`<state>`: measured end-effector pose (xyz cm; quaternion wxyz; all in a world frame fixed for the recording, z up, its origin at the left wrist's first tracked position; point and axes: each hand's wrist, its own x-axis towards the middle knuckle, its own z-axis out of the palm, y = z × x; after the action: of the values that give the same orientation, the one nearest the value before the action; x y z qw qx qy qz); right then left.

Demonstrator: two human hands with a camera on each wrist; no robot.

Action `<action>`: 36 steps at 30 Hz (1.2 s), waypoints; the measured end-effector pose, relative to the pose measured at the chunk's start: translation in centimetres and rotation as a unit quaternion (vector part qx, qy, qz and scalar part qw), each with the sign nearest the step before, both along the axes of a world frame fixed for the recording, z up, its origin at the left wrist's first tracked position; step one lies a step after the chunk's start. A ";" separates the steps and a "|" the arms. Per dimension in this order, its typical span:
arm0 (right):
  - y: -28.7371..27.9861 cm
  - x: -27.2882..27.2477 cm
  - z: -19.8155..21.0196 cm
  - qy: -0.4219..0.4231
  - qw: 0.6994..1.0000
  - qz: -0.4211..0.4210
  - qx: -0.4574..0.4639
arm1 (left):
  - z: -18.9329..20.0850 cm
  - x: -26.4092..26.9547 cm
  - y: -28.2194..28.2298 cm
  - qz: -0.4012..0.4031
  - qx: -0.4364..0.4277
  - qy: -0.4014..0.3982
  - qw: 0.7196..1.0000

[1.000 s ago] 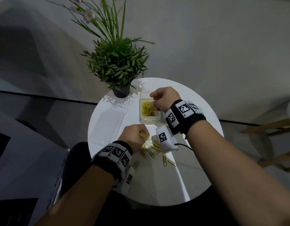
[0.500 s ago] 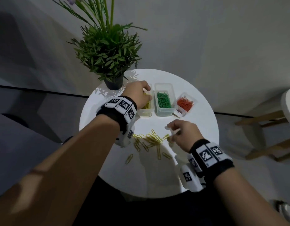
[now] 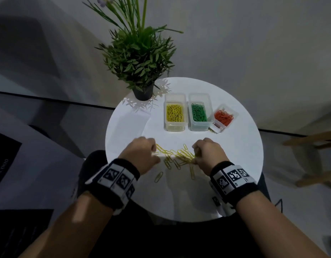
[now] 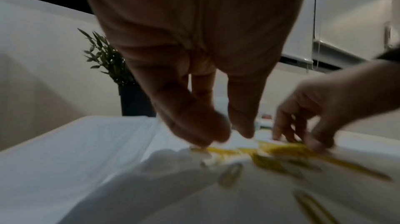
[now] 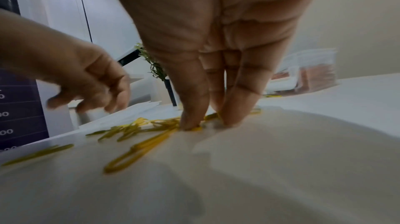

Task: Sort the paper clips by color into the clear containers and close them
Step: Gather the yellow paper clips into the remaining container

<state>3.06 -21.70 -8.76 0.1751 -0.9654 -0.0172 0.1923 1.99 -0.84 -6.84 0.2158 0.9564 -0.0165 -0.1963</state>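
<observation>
Green clips (image 3: 198, 112) and red clips (image 3: 223, 117) look sorted; all three boxes are lidless. Loose yellow clips (image 3: 176, 157) lie between the hands, short of the yellow box (image 3: 174, 112). Right hand (image 3: 207, 152) pinches one; left hand (image 3: 140, 153) is blurred, its grip unclear.

Probably an office or home corner: a small round white table (image 3: 235, 164), a potted plant (image 3: 140, 58), plain walls, a window blind (image 4: 346, 13).
</observation>
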 end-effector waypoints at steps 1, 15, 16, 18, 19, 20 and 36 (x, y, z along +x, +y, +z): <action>0.5 0.2 0.0 0.003 1.000 0.009 0.008 | -0.5 -1.2 0.1 0.001 0.007 0.021 1.000; 0.7 -1.1 0.0 0.043 0.996 0.030 -0.067 | -2.6 -0.9 -0.7 0.038 -0.031 0.048 0.998; 1.1 -0.7 0.1 0.036 0.998 0.023 -0.052 | -2.7 -0.5 -0.9 0.039 -0.044 0.049 0.997; 2.2 0.2 0.3 0.023 0.999 0.027 -0.033 | -2.9 0.0 -1.2 0.035 -0.074 0.038 0.996; 2.6 0.6 0.2 0.016 0.999 0.033 -0.027 | -2.9 0.1 -1.4 0.031 -0.090 0.029 0.995; 3.0 0.9 0.2 0.009 0.999 0.038 -0.019 | -2.9 0.2 -1.5 0.028 -0.102 0.022 0.994; 3.1 0.9 0.2 0.028 0.998 0.009 0.050 | -1.8 0.0 -4.4 -0.035 -0.027 0.044 0.998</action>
<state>3.97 -18.60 -8.60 0.2222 -0.9495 -0.0303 0.2194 1.94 -5.28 -8.62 0.2348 0.9395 -0.0456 -0.2452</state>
